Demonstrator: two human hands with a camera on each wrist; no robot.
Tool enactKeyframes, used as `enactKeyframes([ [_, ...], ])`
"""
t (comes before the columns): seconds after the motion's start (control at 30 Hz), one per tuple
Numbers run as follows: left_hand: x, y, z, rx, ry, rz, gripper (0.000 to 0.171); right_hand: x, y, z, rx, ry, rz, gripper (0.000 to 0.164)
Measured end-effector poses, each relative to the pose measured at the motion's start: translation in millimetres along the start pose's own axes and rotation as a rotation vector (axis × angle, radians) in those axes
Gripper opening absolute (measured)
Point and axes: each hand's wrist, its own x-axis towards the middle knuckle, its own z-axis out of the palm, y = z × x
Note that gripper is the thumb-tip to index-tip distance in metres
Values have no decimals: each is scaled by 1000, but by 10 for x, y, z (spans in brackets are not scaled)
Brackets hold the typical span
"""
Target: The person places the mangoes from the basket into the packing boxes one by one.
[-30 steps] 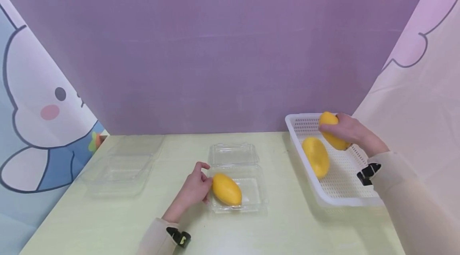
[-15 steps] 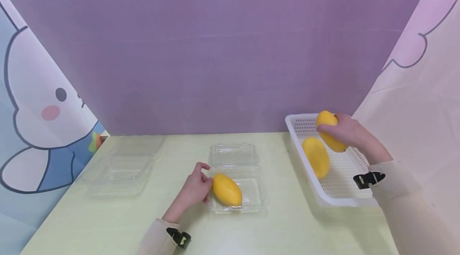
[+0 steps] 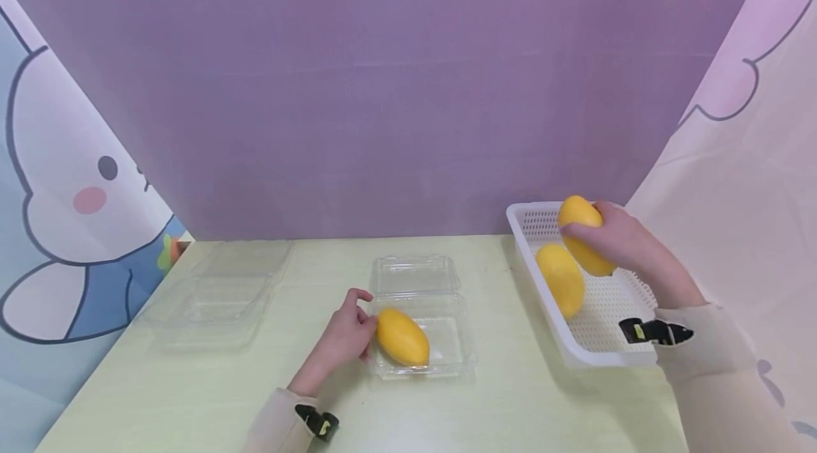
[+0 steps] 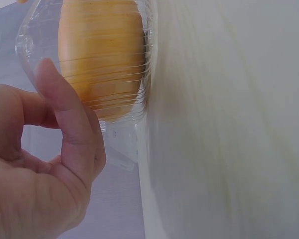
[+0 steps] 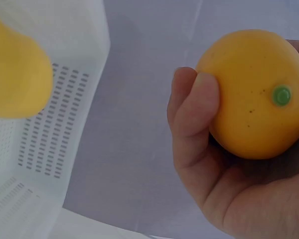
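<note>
My right hand (image 3: 619,240) grips a yellow mango (image 3: 582,232) just above the far end of a white perforated basket (image 3: 600,359); the right wrist view shows fingers wrapped round that mango (image 5: 256,94). A second mango (image 3: 560,279) lies in the basket. My left hand (image 3: 349,332) rests on the table with fingers loosely curled. Its thumb (image 4: 70,114) touches the left wall of an open clear clamshell container (image 3: 449,347), which holds a third mango (image 3: 402,336). The container's lid (image 3: 415,274) lies open behind it.
A second clear clamshell container (image 3: 210,300) sits open at the table's left. The pale green table (image 3: 510,403) ends at a purple backdrop; cartoon-print curtains hang on both sides. The basket stands at the table's right edge.
My right hand has drawn the mango slightly up and to the left over the basket, and the forearm has pulled back toward me. The left hand has stayed put.
</note>
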Motion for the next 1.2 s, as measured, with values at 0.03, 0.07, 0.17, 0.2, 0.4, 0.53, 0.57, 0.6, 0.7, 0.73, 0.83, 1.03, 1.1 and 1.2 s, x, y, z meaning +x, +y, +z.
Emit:
enactKeyframes([
  [0.03,0,2,1,0,1,-2,39,-12,-13,10,9,2,-1,69],
  [0.07,-2,4,0,0,1,-1,39,-26,-28,20,16,7,-5,69],
  [0.17,-7,6,-6,0,3,3,40,-68,-72,57,41,17,-10,66],
  [0.2,-8,7,-9,0,4,5,40,-83,-85,72,49,22,-13,65],
  [0.4,7,-21,-8,3,4,3,40,-172,-165,150,100,28,-18,61],
  [0.53,18,-43,-1,8,-2,0,40,-231,-209,171,108,31,-23,63],
  [0.57,19,-44,-1,9,-2,-3,40,-245,-220,174,111,34,-27,63],
  [0.6,19,-46,1,9,-3,-3,40,-258,-231,178,118,35,-30,63],
  [0.7,17,-41,-2,9,-3,-6,40,-299,-274,196,127,36,-41,63],
  [0.73,15,-36,-4,8,-3,-7,40,-312,-289,205,128,35,-44,63],
  [0.83,10,-28,-10,9,-1,-9,39,-349,-334,233,135,31,-45,64],
  [1.03,-4,-27,-23,8,1,-11,40,-406,-376,321,158,46,-55,60],
  [1.1,-8,-34,-25,8,-2,-12,40,-419,-386,357,171,50,-59,58],
  [1.2,-11,-46,-25,9,-8,-12,40,-438,-403,405,200,51,-71,57],
])
